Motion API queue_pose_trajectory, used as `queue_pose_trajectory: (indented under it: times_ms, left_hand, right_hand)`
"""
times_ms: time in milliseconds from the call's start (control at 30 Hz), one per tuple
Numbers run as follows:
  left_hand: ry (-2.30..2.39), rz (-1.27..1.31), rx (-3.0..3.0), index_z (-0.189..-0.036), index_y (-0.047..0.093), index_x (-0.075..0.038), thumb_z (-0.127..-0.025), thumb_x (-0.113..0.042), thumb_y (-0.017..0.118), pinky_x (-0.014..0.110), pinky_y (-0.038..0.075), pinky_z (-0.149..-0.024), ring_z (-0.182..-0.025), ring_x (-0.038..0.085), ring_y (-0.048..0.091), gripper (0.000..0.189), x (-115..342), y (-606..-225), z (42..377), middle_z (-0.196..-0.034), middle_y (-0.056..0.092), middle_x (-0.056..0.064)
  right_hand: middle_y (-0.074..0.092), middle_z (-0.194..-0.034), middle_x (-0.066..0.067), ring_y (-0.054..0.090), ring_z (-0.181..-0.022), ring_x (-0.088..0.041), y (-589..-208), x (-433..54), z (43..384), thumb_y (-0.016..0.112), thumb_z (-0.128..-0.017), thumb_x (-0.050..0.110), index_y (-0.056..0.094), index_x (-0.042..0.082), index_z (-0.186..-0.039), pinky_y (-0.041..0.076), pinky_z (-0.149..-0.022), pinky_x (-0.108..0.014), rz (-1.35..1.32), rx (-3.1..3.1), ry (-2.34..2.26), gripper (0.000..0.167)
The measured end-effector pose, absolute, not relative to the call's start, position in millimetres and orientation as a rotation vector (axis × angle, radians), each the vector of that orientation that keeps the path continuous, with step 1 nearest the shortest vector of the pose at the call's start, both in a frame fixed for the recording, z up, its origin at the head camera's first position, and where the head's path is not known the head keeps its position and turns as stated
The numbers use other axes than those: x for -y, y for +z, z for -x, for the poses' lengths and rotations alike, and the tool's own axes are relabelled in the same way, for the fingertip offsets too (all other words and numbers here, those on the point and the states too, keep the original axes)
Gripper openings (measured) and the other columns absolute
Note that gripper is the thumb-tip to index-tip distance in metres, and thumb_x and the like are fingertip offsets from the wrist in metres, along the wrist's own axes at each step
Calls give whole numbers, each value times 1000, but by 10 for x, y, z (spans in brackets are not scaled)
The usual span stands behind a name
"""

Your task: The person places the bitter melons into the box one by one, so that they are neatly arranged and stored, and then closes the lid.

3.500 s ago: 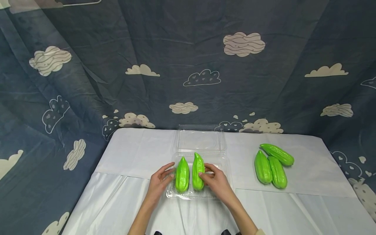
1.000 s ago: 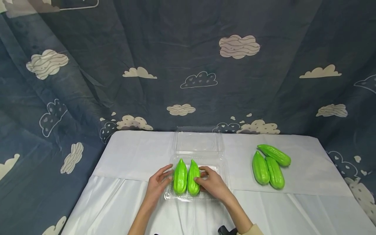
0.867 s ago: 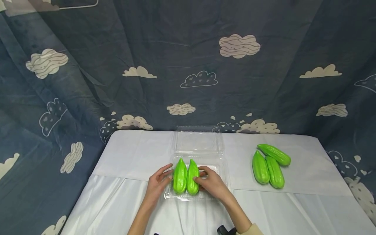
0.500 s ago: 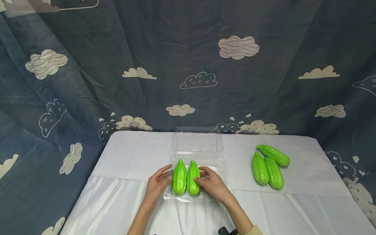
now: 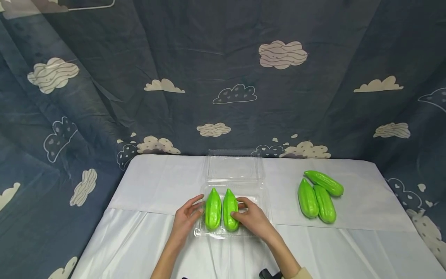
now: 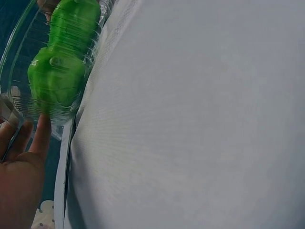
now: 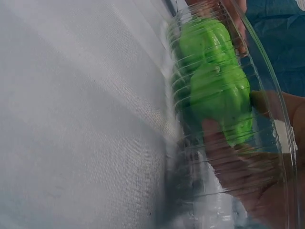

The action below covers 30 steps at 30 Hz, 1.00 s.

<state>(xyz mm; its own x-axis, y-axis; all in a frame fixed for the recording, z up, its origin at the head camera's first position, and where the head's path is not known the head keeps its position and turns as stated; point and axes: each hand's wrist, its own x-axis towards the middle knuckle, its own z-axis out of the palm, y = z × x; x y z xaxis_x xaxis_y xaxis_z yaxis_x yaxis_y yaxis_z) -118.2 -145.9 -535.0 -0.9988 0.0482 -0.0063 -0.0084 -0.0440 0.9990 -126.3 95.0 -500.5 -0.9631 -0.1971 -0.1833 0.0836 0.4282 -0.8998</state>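
Note:
Two green bitter melons lie side by side, tips pointing away, in a clear plastic clamshell box (image 5: 254, 192) with its lid raised at the back. My right hand (image 5: 256, 217) pinches the right bitter melon (image 5: 230, 211), thumb on its near right side and fingers along its far right side. The left bitter melon (image 5: 213, 210) stands a narrow gap away. My left hand (image 5: 186, 221) is at the box's left side, fingers loosely bent, fingertips close to the left melon. In the left wrist view, those fingers (image 6: 42, 136) reach up to the clear wall.
Three more bitter melons rest in a cluster on the right of the white-covered table (image 5: 153, 182): a left one (image 5: 308, 198), a middle one (image 5: 325, 204) and a slanted one (image 5: 325, 183) behind. A dark cloud-print curtain (image 5: 188, 50) hangs behind the table.
Over the earlier frames, the right bitter melon comes left and nearer me, beside the other one. In the last half second it shifts slightly right. My left hand hardly moves.

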Motion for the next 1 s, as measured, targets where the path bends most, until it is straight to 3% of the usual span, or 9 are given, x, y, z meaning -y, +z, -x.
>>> queue_pose_trajectory:
  times_ms: [433,667,1000]
  left_hand:
    - [2237,-47,-2138,-135,58,-5,-91,0,64,24,43,-100,-126,32,52,45,1470,-5363,1182,-136,56,20]
    - [2232,-52,-2134,-136,57,-6,-91,-1,64,24,43,-100,-127,31,52,45,1474,-5353,1195,-136,56,19]
    - [2240,-49,-2134,-135,58,-6,-91,0,65,25,43,-100,-127,32,52,46,1471,-5349,1179,-134,57,21]
  right_hand:
    - [59,-121,-25,68,-79,-19,-5037,-910,1282,72,-88,22,48,-3,-137,59,-68,-35,114,-2350,-1595,60]
    - [60,-124,-20,68,-93,-24,-4972,-943,1268,73,-87,22,49,-2,-138,58,-73,-36,73,-2410,-1595,61]
    - [61,-127,-9,61,-110,-29,-4911,-1052,1193,72,-90,15,52,12,-139,55,-83,-33,172,-2575,-1646,52]
